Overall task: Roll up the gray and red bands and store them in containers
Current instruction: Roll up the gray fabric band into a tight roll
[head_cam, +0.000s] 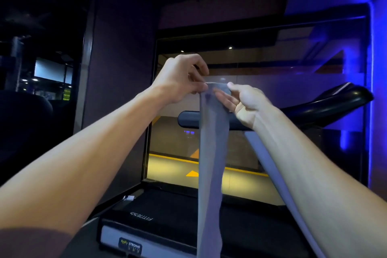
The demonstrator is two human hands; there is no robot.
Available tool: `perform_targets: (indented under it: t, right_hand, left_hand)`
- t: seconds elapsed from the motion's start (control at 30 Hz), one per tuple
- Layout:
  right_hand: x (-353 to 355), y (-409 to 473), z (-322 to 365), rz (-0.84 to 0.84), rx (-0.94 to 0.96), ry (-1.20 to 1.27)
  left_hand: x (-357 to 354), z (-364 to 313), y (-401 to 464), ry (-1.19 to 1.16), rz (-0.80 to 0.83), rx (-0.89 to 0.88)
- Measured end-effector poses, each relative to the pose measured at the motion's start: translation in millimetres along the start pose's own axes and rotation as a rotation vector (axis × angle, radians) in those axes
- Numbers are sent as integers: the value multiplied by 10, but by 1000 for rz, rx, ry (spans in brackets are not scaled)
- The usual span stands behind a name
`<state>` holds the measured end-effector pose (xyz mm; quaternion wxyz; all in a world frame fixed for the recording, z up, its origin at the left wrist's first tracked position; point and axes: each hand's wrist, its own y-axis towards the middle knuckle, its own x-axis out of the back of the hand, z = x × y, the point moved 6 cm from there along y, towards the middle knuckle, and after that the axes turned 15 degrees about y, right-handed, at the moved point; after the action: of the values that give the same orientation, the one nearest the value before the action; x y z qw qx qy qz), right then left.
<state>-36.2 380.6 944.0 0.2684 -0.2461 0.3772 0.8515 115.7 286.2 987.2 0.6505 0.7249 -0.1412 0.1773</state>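
Both arms were stretched out in front of the person. The left hand [180, 78] pinched one top corner of the gray band [211, 153] with curled fingers. The right hand [245, 100] pinched the other corner between thumb and fingers. The band hung down long and loose from the two hands, in front of a black treadmill [167, 216] and a big window [272, 90].

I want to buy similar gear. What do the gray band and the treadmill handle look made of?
Gray band: apparently thin latex or rubber, matte; it hangs limp and looks slightly see-through near the top, pinched by both hands. Treadmill handle: probably smooth molded plastic or rubber coating, with a soft sheen.
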Motion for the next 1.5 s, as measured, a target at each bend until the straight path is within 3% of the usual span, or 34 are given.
perform_targets:
  t: [0.2,0.43,0.57,0.63,0.7,0.77,1.03,1.5]
  right_hand:
    - [270,138,-210,-36,-72,-1]
    - [444,445,-407,-31,-95,-12]
    - [497,647,-525,-23,-98,-9]
    - [501,743,-584,-15,-89,-12]
    - [462,821,-627,2,-65,-13]
    - [384,890,-634,30,-31,-9]
    - [222,964,-641,94,-13,-48]
    - [194,1014,-763,65,-18,-27]
  left_hand:
    - [-342,130,-132,42,-16,-39]
    - [-897,613,-199,-394,155,296]
    - [-1197,841,-251,-486,272,399]
    - [-1238,953,-228,-428,184,405]
    - [-1165,1028,-152,-164,-12,307]
    - [-1175,1057,-117,-142,-87,267]
    - [-1340,1226,-338,-338,88,313]
    - [-1666,1268,-1057,-364,79,434]
